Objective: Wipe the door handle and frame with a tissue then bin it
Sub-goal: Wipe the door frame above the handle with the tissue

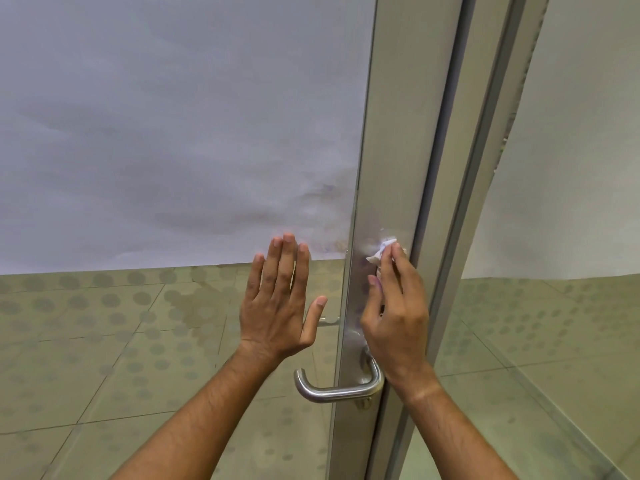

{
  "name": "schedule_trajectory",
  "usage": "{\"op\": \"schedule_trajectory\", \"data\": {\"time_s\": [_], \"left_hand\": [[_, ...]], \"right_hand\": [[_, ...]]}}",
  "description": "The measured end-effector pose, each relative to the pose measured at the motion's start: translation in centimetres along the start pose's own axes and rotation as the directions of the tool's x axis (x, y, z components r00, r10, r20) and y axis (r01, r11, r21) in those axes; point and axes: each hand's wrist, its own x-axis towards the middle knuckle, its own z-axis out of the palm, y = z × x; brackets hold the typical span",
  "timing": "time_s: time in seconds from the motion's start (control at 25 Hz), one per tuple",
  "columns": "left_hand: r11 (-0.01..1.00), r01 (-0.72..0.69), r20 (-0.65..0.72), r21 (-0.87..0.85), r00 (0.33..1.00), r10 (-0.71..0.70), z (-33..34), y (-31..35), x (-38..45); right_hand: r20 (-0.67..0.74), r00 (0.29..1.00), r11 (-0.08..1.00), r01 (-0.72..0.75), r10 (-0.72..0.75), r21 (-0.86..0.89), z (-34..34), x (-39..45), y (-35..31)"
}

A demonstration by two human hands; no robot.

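Note:
A glass door stands in front of me with a vertical silver metal frame (398,133) right of centre. A curved steel door handle (332,391) juts out to the left low on the frame. My right hand (394,306) pinches a crumpled white tissue (384,249) and presses it against the frame above the handle. My left hand (280,303) lies flat with straight fingers on the glass pane (156,323) just left of the frame.
The upper glass is covered by a white frosted sheet (173,116). Through the lower glass shows a tiled floor with dotted patterns (104,341). A second frame post and glass panel (519,237) stand to the right. No bin is in view.

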Motion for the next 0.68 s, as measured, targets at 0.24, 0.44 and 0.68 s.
{"op": "schedule_trajectory", "data": {"time_s": [0.24, 0.44, 0.68], "left_hand": [[1.0, 0.0, -0.007, 0.015, 1.0, 0.0, 0.2, 0.1, 0.0], [1.0, 0.0, -0.02, 0.01, 1.0, 0.001, 0.1, 0.0, 0.0], [1.0, 0.0, -0.019, 0.011, 1.0, 0.0, 0.2, 0.0, 0.0]], "right_hand": [[0.084, 0.995, 0.998, -0.052, 0.054, -0.026, 1.6, -0.4, -1.4], [0.173, 0.985, 0.993, 0.01, 0.01, -0.114, 0.9, -1.7, 0.1], [0.223, 0.975, 1.0, 0.0, -0.002, 0.008, 1.3, -1.0, -1.8]]}}
